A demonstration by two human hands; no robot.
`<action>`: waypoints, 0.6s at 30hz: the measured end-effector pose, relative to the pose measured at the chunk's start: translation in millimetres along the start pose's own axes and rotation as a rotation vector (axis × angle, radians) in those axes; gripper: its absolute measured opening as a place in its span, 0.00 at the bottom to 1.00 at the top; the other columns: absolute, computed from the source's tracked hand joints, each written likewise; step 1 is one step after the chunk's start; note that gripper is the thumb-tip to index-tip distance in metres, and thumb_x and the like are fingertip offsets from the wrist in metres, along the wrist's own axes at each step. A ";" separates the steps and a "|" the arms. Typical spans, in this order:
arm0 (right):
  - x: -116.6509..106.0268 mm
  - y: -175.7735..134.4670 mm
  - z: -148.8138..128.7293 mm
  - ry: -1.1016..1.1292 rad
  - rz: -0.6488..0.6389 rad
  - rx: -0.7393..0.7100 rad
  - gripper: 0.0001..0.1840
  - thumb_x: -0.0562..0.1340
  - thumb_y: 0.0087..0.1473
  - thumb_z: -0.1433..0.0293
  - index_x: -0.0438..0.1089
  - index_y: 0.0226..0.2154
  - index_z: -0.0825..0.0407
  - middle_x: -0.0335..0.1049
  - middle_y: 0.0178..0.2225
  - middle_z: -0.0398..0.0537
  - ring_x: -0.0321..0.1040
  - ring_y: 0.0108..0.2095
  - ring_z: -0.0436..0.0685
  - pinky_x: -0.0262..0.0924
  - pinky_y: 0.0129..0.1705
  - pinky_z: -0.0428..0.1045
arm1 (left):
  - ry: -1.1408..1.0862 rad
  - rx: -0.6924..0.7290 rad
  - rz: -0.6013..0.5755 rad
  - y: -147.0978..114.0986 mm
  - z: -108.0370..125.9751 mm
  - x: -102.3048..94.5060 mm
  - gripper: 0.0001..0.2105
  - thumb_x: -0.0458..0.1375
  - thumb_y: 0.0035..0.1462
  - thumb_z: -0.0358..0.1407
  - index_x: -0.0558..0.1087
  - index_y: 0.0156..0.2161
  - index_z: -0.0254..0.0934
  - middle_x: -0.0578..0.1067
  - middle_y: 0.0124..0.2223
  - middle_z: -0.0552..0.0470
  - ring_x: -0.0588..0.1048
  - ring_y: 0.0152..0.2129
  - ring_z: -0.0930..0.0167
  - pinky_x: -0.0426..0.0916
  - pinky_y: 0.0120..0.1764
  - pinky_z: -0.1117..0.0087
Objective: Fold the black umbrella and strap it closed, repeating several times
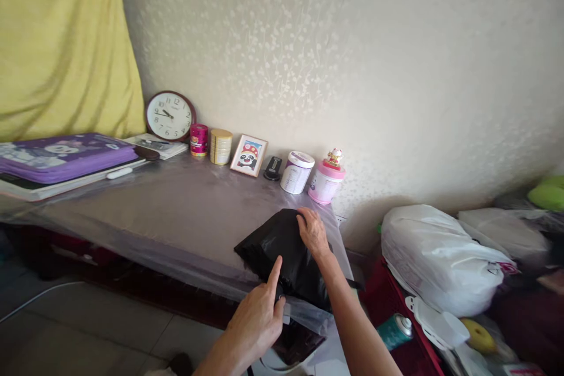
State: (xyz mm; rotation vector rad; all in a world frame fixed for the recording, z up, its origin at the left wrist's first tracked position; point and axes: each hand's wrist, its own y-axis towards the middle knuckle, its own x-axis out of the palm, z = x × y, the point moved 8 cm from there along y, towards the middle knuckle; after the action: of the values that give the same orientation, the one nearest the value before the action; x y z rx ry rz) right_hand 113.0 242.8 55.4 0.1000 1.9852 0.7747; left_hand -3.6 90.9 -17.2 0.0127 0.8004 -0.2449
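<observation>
Two bare hands work at a black fabric bundle (268, 241), which lies near the table's right corner, at six o'clock from the middle of the view. Right hand (314, 232) rests on the bundle's one o'clock edge, fingers close together and bent; whether they pinch the cloth, cannot tell. Left hand (259, 311) sits at seven o'clock, index finger stretched over the cloth, thumb set apart beside a dark piece; a firm hold there, cannot tell. Cloth looks thin and slick, so handling probably goes best with the right palm pressing lightly to anchor while the left smooths outward, never tugging toward six o'clock, where the table (167, 205) drops off. Plastic cover (308, 312) sags at that edge and could catch. Around the bundle: white tub (296, 176) at twelve, pink tub (324, 187) topped by a cat figurine (335, 157) at one, both near enough to be knocked by a wide sweep. Picture frame (249, 155) at eleven, wall clock (170, 116) at ten, well apart. White plastic bag (434, 258) bulges at three, off the table; spray can (396, 330) at four.
</observation>
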 end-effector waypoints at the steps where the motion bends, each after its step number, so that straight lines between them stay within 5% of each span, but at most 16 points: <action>1: 1.7 -6.1 -13.3 0.020 -0.039 -0.069 0.14 0.53 0.58 0.71 0.71 0.41 0.51 0.72 0.44 0.52 0.65 0.49 0.59 0.55 0.53 0.56 | -0.001 0.001 0.003 -0.1 0.2 -0.1 0.32 0.44 0.59 0.36 0.35 0.65 0.40 0.74 0.45 0.45 0.73 0.40 0.65 0.62 0.40 0.69; 6: 18.5 -42.1 -78.5 0.208 -0.356 -0.249 0.14 0.52 0.60 0.66 0.73 0.38 0.48 0.74 0.42 0.47 0.67 0.49 0.58 0.48 0.57 0.61 | 0.020 -0.016 0.017 0.8 -2.5 0.7 0.30 0.45 0.59 0.36 0.41 0.65 0.36 0.75 0.42 0.44 0.73 0.39 0.64 0.62 0.40 0.69; 9: 10.1 -53.4 -94.2 0.489 -0.437 -0.241 0.15 0.52 0.60 0.63 0.72 0.42 0.46 0.74 0.43 0.44 0.68 0.46 0.54 0.56 0.53 0.53 | 0.018 -0.024 0.014 1.1 -3.2 -0.1 0.29 0.44 0.59 0.37 0.42 0.64 0.35 0.75 0.42 0.43 0.73 0.39 0.63 0.62 0.40 0.68; 11: -7.7 -51.9 -71.3 0.574 -0.300 -0.101 0.15 0.53 0.59 0.62 0.72 0.42 0.47 0.73 0.43 0.45 0.68 0.45 0.54 0.60 0.49 0.49 | 0.011 -0.015 0.007 0.2 -1.0 -1.9 0.30 0.44 0.60 0.36 0.38 0.65 0.37 0.75 0.42 0.44 0.73 0.39 0.64 0.62 0.40 0.69; 14: -39.0 -58.2 1.7 0.450 -0.015 0.222 0.16 0.53 0.56 0.61 0.73 0.39 0.49 0.75 0.38 0.47 0.70 0.41 0.57 0.62 0.46 0.51 | 0.012 -0.003 -0.006 -2.1 2.8 -5.0 0.31 0.44 0.60 0.36 0.35 0.65 0.39 0.75 0.42 0.45 0.72 0.40 0.65 0.62 0.40 0.70; 18: -61.7 -82.7 84.4 0.135 0.048 0.514 0.14 0.55 0.51 0.63 0.74 0.34 0.50 0.76 0.34 0.49 0.71 0.37 0.59 0.63 0.42 0.51 | 0.015 -0.010 -0.018 -4.2 3.0 -6.1 0.31 0.43 0.60 0.36 0.34 0.65 0.40 0.75 0.41 0.46 0.72 0.39 0.65 0.62 0.40 0.69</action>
State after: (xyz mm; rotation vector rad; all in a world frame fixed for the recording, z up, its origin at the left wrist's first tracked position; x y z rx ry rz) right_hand 234.2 194.3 28.3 0.4075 2.2781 0.2887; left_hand -6.5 87.8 -10.4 -0.0018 0.8166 -0.2585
